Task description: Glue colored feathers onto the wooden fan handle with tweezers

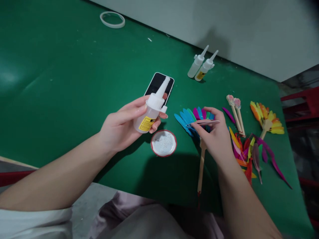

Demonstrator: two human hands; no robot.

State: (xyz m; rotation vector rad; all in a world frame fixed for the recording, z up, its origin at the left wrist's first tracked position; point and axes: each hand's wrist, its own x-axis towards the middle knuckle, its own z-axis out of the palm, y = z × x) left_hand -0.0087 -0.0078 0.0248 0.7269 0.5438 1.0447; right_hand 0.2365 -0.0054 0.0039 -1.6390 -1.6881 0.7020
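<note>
My left hand point(122, 126) is wrapped round a glue bottle point(147, 116) with a yellow label, its white nozzle tilted up to the right. Beneath it lies a white lid with a red rim point(163, 143), speckled inside. Between the thumb and fingers of my right hand point(219, 139) is a pair of tweezers point(205, 122), pointing left. Those tips are over a feather fan point(185, 119) of blue, green and magenta feathers. Its wooden handle point(201, 169) points toward me, partly covered at the top by my hand.
Two more glue bottles point(201, 68) stand at the back, and a phone point(157, 84) lies behind my left hand. A yellow-orange feather fan point(267, 119), wooden sticks point(236, 114) and loose feathers point(246, 152) are on the right. A tape roll point(112, 20) lies far left.
</note>
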